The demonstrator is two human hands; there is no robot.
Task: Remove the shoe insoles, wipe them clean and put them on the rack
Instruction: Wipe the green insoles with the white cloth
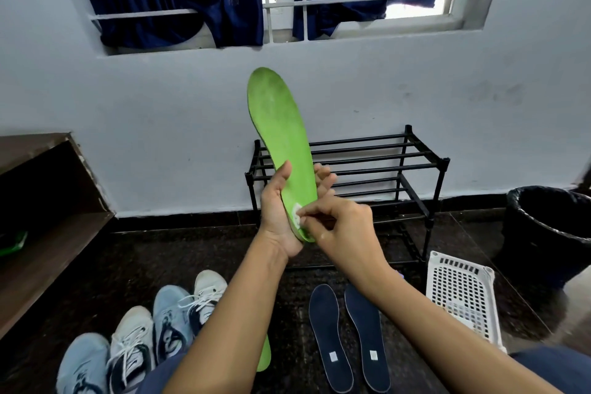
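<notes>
- green foam insole [281, 125], long and rounded at the toe: held upright in front of the pale wall, toe end uppermost, heel end down in the hands. it is in the air in front of the rack, not on it.
- left hand [278, 211]: grips the heel end, thumb laid over the left edge, fingers curled round from behind and showing at the right edge.
- right hand [343, 229]: at the heel end, thumb and forefinger closed in a pinch on a small white patch [297, 213] on the insole's face. whether the patch is a label or a scrap of wipe cannot be told.
- black metal-bar shoe rack [383, 157]: stands against the wall, behind the hands.
- two dark navy insoles [329, 336] [367, 339]: flat on the dark floor, side by side, in front of the rack. each bears a small white square near the heel.
- second green insole [264, 355]: on the floor, mostly hidden behind the left forearm.
- four lace-up shoes [172, 317]: in a row at lower left, light blue and white by turns.
- white perforated plastic basket [463, 294]: just right of the navy insoles.
- black round bin [550, 227] with dark liner: beyond the basket.
- brown wooden shelf unit [48, 201]: at the left edge.
</notes>
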